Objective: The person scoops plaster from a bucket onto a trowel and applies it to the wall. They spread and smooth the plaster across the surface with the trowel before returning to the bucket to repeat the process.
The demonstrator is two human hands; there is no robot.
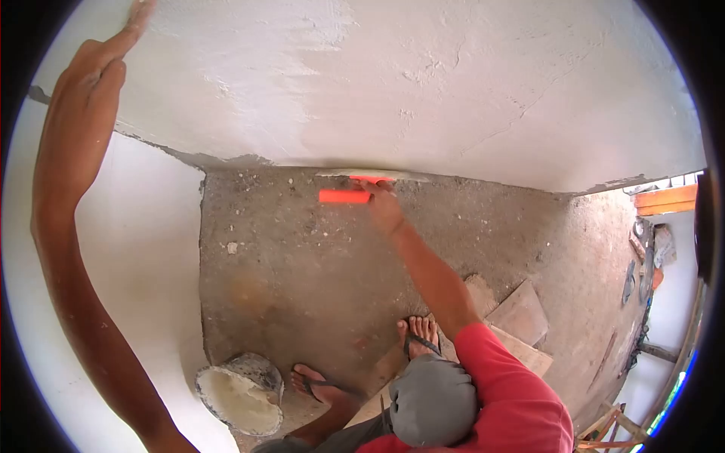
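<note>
My right hand [384, 202] is closed on a plastering trowel with a bright orange handle [343, 196]. Its long pale blade [396, 176] lies along the foot of the plastered wall [468, 98], right where wall meets floor. High at the upper left, my left hand [102, 68] is up at the same wall, a finger stretched out and cut off by the view's edge; nothing shows in it. Wet, whiter plaster covers the wall's left part, with a duller surface to the right. Below, near my foot, a bucket [214, 389] holds creamy white plaster.
Rough grey floor [279, 257] spreads below the wall. A white side wall [143, 249] meets it at the left. Flat boards [521, 313] lie beside my sandalled foot [419, 332]. Sandals [628, 283] and other items line the far right; wooden pieces [608, 426] stand lower right.
</note>
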